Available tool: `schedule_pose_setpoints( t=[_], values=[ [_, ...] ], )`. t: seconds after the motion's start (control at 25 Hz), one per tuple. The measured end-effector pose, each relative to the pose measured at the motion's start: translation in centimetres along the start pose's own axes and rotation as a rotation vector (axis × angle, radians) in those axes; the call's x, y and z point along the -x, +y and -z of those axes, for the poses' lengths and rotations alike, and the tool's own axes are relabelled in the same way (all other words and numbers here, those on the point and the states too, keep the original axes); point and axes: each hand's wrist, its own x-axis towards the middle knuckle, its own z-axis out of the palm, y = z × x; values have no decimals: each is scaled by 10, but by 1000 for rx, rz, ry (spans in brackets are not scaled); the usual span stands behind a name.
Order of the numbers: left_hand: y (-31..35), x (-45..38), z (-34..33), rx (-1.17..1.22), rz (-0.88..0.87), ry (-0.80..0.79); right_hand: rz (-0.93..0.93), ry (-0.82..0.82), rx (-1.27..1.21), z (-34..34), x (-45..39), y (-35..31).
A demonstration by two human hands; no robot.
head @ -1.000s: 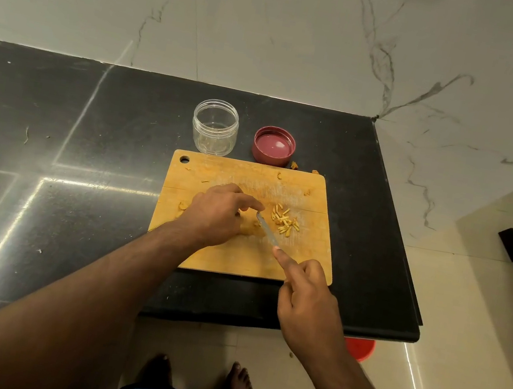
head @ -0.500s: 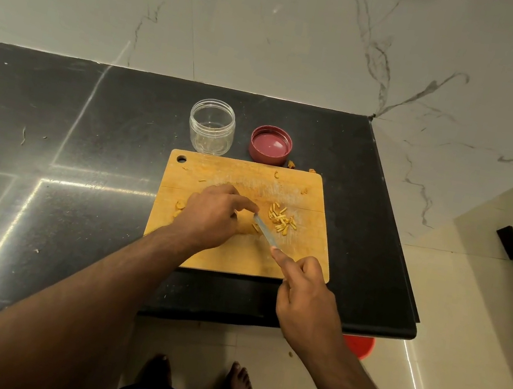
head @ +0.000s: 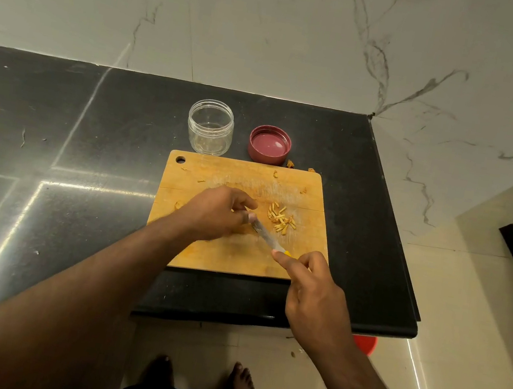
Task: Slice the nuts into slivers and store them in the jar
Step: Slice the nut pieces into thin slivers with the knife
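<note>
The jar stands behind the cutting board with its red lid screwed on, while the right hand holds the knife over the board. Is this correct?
Not quite. In the head view the jar is open; its red lid lies beside it on the counter, inside facing up. The rest holds: the jar stands behind the cutting board, and the right hand holds the knife over it.

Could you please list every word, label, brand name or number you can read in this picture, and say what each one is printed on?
There is none to read.
The clear jar bears no visible label.
The red lid shows a plain inner face.
The wooden cutting board is unmarked.
The knife shows no brand on its blade; the right hand hides most of its handle.
</note>
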Motion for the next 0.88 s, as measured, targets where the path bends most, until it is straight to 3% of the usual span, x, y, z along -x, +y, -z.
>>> schedule_pose_setpoints(
  t=[0.16, 0.4, 0.88],
  values=[
    [0, 4, 13, 363, 114, -149, 22, 57, -42, 1, -4, -3],
    [-1, 10, 15, 501, 215, -200, 67, 82, -145, -3, -6, -11],
    [-5, 18, 3, 829, 294, 30, 81, 78, -198, -6, -10, -22]
  ],
)
